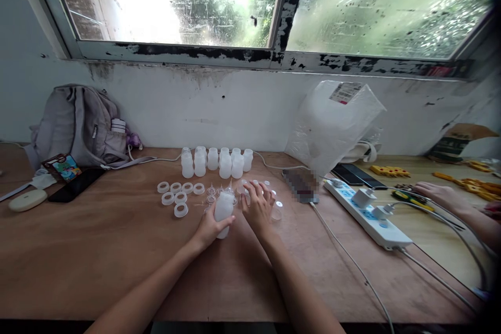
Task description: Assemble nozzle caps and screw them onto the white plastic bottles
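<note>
My left hand (208, 228) is wrapped around a translucent white baby bottle (224, 209), held tilted slightly above the table. Just right of it, my right hand (259, 203) reaches over several clear domed caps (276, 212), its fingers bent and apart. Its fingertips are close to a cap, though I cannot tell whether they touch it. Left of the bottle lie several white collar rings (180, 210). Between rings and caps are clear silicone teats (211, 189), partly hidden behind the held bottle. More white bottles (225, 165) stand upright in rows behind.
A phone (300, 186) with a cable and a white power strip (368, 214) lie to the right. Beyond them is another person's hand (434, 191) near yellow tools. A grey backpack (78, 125) and black phone (76, 185) are at left; a plastic bag (332, 125) leans on the wall.
</note>
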Demonstrator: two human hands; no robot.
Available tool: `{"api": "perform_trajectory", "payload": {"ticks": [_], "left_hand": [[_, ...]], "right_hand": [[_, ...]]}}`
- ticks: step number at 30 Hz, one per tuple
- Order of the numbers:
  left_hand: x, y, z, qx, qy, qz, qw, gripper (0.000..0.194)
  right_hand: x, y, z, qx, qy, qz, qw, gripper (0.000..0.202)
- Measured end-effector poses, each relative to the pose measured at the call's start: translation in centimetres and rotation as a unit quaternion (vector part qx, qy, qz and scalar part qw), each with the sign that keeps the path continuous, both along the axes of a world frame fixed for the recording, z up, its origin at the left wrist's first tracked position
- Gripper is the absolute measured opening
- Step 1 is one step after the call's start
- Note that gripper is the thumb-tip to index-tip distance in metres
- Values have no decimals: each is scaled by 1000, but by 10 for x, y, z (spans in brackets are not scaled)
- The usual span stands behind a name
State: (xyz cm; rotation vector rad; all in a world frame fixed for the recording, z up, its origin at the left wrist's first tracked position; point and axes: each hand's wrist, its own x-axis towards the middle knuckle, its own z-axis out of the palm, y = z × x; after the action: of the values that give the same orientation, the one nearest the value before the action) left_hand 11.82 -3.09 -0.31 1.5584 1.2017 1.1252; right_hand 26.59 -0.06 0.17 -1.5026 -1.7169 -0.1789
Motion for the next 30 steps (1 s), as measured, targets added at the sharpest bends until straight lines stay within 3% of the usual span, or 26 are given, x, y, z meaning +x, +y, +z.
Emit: {"api": "perform_trajectory", "payload": {"ticks": [3, 7, 12, 15, 17, 19, 23, 27, 30], "left_hand": [[-1, 1, 0, -6, -10, 5, 1000, 45], [-1, 2, -1, -3, -14, 3, 1000, 46], [-1, 2, -2, -5, -10, -4, 1000, 48], [-3, 4, -3, -4, -1, 12, 1000, 45], [-4, 5, -2, -8, 6, 14, 1000, 43], [-5, 5, -1, -17, 10, -3, 1000, 41], [-5, 4, 2, -24, -7, -46, 999, 42], [-3, 2, 2, -30, -41, -56, 997, 52], [-2, 2, -1, -33, -32, -69, 997, 44]], "right_hand": [[4, 3, -6, -32, -65, -38, 997, 30], [5, 3, -8, -47, -75, -23, 996, 20], [6, 5, -9, -62, -58, 3, 996, 23], [6, 5, -6, -67, -14, 37, 997, 16], [4, 3, -1, -30, 70, 68, 995, 14], [2, 0, 6, 26, 195, 93, 976, 19], [1, -5, 15, 80, 409, 83, 905, 25], [4, -2, 18, 55, 504, 77, 859, 24], [6, 3, 16, 29, 540, 102, 835, 24]]}}
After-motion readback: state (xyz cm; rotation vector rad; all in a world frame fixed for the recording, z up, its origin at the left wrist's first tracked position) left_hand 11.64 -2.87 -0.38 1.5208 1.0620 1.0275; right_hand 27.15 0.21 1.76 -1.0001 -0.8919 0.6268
